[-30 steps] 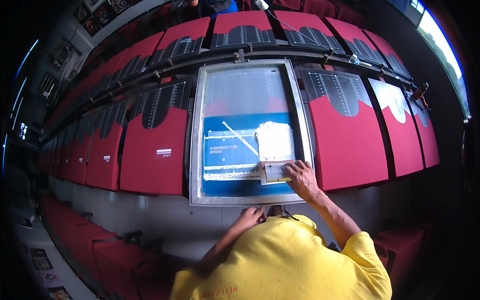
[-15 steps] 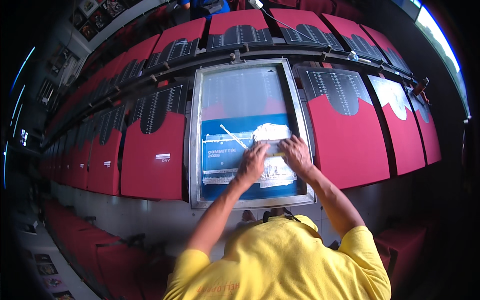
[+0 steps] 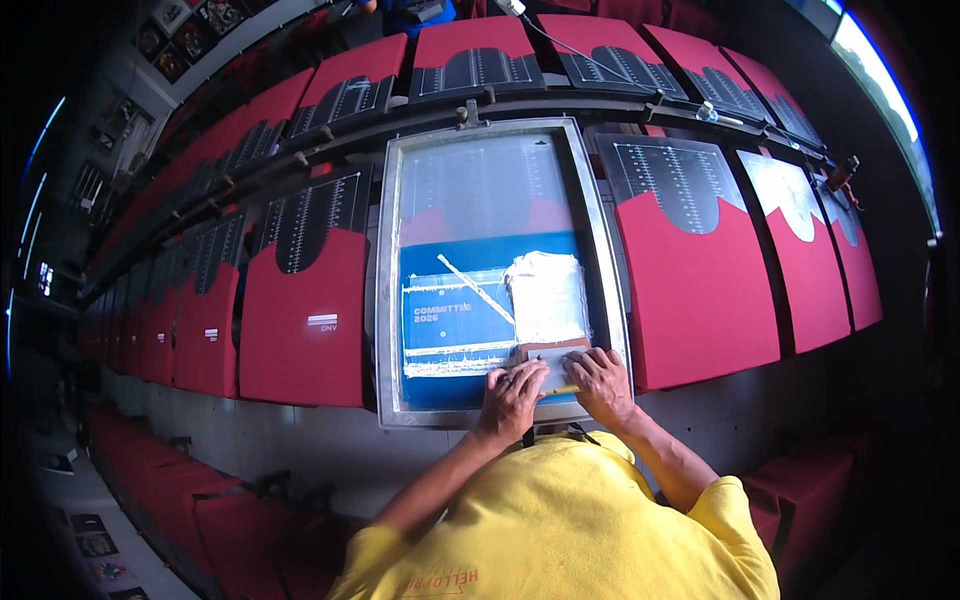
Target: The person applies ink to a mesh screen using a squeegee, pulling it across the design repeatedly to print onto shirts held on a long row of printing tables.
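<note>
A metal-framed printing screen (image 3: 388,300) lies over a red shirt on a board in front of me. White ink (image 3: 548,300) covers a broad patch on the right of its blue mesh (image 3: 440,395). At the near end of that patch is a squeegee (image 3: 556,366) with a pale grip and a brown blade edge. My left hand (image 3: 513,394) grips its left side, my right hand (image 3: 597,383) its right side, fingers closed over it. A thin white strip (image 3: 470,285) slants across the mesh to the left of the ink.
Red shirts on dark boards stand on both sides, one to the left (image 3: 305,320) and one to the right (image 3: 690,300). A metal rail (image 3: 345,148) runs behind the screen, with another row of shirts beyond. A person in blue (image 3: 420,12) is at the far side.
Both hands have drawn the squeegee toward me, from the middle of the screen to its near end. The white patch behind it now lies smooth and uncovered.
</note>
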Available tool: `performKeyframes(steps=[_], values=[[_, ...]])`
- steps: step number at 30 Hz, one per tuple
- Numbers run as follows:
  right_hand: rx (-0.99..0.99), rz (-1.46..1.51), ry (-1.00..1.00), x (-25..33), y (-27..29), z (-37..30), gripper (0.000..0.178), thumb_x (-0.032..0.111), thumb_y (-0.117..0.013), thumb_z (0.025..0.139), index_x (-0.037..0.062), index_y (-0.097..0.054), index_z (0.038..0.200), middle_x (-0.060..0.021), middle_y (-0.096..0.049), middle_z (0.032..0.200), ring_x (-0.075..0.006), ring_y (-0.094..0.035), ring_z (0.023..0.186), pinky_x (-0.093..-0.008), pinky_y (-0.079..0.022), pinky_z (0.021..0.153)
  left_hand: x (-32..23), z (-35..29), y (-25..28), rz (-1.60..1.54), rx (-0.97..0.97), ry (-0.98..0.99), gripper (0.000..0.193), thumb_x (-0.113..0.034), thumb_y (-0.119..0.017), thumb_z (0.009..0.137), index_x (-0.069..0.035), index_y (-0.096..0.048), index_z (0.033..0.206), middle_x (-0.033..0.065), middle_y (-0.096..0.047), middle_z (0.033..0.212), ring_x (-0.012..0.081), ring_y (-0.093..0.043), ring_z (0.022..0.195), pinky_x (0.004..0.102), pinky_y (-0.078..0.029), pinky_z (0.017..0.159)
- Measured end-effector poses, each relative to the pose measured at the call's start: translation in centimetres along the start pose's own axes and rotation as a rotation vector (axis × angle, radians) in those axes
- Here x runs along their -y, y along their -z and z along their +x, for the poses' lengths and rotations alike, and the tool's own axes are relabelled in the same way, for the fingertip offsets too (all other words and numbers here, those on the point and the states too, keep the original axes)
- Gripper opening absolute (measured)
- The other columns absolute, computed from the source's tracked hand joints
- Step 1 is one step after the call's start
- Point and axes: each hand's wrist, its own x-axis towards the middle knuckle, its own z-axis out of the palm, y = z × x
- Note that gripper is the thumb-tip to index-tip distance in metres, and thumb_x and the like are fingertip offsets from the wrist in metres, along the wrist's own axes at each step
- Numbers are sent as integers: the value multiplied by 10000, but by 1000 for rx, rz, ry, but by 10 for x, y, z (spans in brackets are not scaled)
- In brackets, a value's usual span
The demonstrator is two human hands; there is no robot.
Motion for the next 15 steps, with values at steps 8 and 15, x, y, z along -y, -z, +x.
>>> performKeyframes(steps=[8, 15], values=[[34, -115, -73, -57, -13, 105, 329, 130, -777, 697, 75, -664, 1002, -56, -658, 949, -253, -590, 894, -363, -447, 812, 77, 101, -1, 58, -78, -44, 260, -100, -558, 944, -82, -594, 1201, 106, -652, 1180, 246, -627, 1052, 425, -366, 860], [7, -63, -56, -37, 4, 73, 280, 150, -751, 737, 77, -659, 991, -32, -656, 988, -239, -585, 976, -374, -442, 845, 51, 72, 11, 27, -24, -9, 324, -102, -587, 921, -99, -588, 1244, 90, -634, 1240, 227, -594, 1156, 425, -337, 924]])
